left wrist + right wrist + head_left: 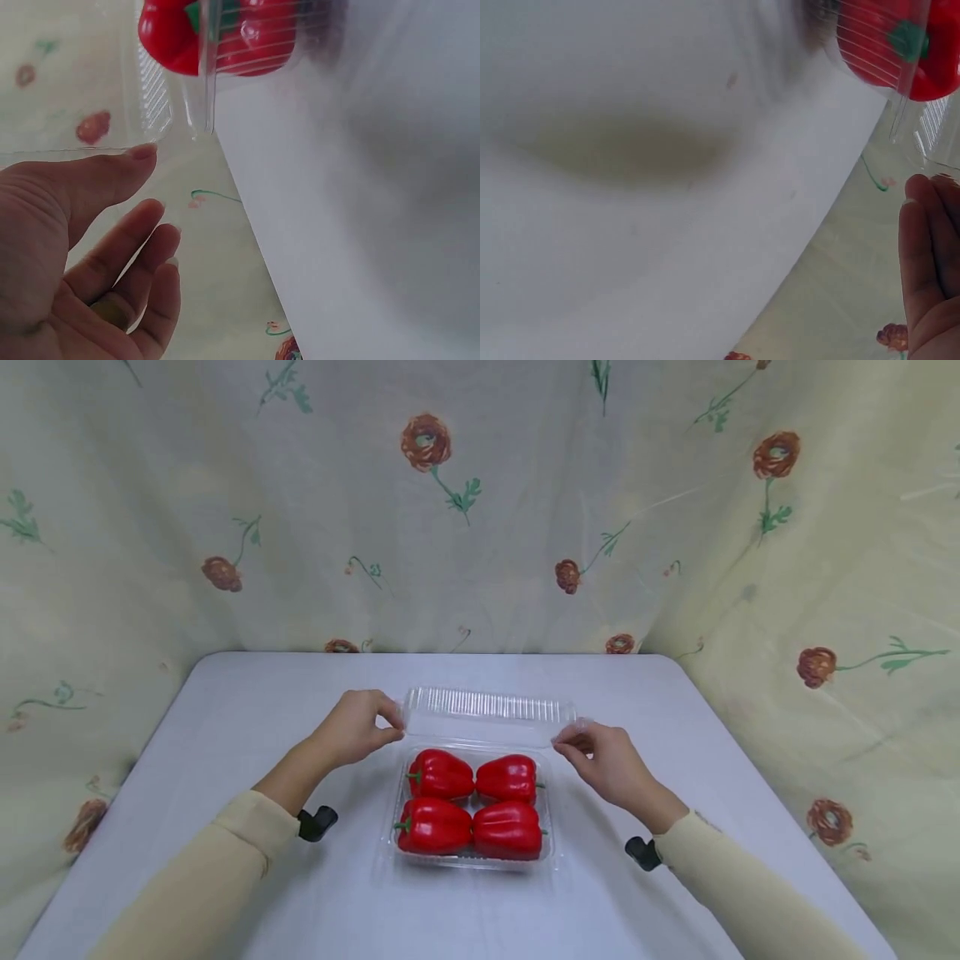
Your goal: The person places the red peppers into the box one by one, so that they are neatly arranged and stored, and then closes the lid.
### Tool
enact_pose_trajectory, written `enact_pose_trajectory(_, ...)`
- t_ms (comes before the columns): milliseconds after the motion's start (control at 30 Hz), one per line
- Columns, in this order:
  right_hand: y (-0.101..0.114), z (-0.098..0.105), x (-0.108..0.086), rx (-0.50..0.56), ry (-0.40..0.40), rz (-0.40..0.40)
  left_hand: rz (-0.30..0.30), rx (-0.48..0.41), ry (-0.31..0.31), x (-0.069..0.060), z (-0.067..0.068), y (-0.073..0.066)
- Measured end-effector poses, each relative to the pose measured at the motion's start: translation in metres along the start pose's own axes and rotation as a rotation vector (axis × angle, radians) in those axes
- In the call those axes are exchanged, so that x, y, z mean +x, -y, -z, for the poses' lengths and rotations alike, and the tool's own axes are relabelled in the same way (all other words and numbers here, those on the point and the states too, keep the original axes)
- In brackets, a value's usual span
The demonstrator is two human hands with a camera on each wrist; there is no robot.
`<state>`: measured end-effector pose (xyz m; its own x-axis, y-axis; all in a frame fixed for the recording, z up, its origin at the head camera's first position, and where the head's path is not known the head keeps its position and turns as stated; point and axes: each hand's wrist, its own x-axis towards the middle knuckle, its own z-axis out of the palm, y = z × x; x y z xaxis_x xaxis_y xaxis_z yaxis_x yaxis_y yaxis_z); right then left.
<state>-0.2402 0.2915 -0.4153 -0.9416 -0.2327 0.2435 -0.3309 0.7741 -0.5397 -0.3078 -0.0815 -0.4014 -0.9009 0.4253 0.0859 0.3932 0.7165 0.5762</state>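
A clear plastic clamshell box (553, 827) lies on the table with several glossy red bell peppers (433, 827) in two rows inside. Its hinged lid (487, 703) is raised at the far side, ribbed along its far edge. My left hand (358, 727) pinches the lid's left edge between thumb and index finger; in the left wrist view the thumb (112, 174) lies against the lid's edge and the other fingers curve loosely below. At the lid's right corner, my right hand (606, 760) pinches the plastic. The right wrist view shows only part of that hand's fingers (922, 240).
A white table (300, 902) with rounded far corners bears the box. Cream curtains (487, 568) printed with brown-orange flowers hang behind it and at both sides. A dark wrist device (318, 823) sits at each sleeve cuff.
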Motion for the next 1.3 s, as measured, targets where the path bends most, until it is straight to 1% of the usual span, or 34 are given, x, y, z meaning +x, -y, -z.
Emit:
enact_pose_trajectory(100, 0.001, -0.002, -0.006, -0.045, 0.016, 0.019, -0.039, 0.056, -0.018, -0.005, -0.004, 0.000)
enact_pose_trajectory(233, 0.002, -0.006, -0.015, -0.082, 0.033, 0.059, -0.068, 0.124, -0.033, -0.014, -0.010, 0.000)
enact_pose_trajectory(367, 0.000, -0.013, -0.022, -0.147, 0.048, 0.142, -0.113, 0.196, -0.043, -0.024, -0.017, 0.003)
enact_pose_trajectory(433, -0.001, -0.017, -0.025, -0.198, 0.058, 0.180, -0.154, 0.235, -0.050, -0.027, -0.021, 0.006)
enact_pose_trajectory(467, -0.001, -0.019, -0.027, -0.220, 0.061, 0.196, -0.172, 0.248, -0.057, -0.029, -0.023, 0.007)
enact_pose_trajectory(533, -0.001, -0.021, -0.029, -0.247, 0.062, 0.213, -0.186, 0.257, -0.061, -0.032, -0.026, 0.009)
enact_pose_trajectory(633, 0.000, -0.024, -0.031, -0.266, 0.048, 0.215, -0.183, 0.246, -0.063, -0.037, -0.028, 0.010)
enact_pose_trajectory(800, 0.001, -0.026, -0.032, -0.260, 0.036, 0.212, -0.126, 0.160, -0.055, -0.048, -0.027, 0.008)
enact_pose_trajectory(933, 0.001, -0.027, -0.033, -0.246, 0.027, 0.216, -0.069, 0.067, -0.023, -0.064, -0.025, 0.005)
enact_pose_trajectory(1100, 0.003, -0.026, -0.036, -0.233, 0.005, 0.239, -0.047, -0.021, 0.038, -0.085, -0.023, 0.002)
enact_pose_trajectory(1200, 0.003, -0.025, -0.038, -0.221, -0.002, 0.238, -0.039, -0.041, 0.052, -0.094, -0.024, 0.000)
enact_pose_trajectory(1300, 0.003, -0.025, -0.040, -0.203, -0.004, 0.228, -0.024, -0.036, 0.069, -0.102, -0.026, -0.002)
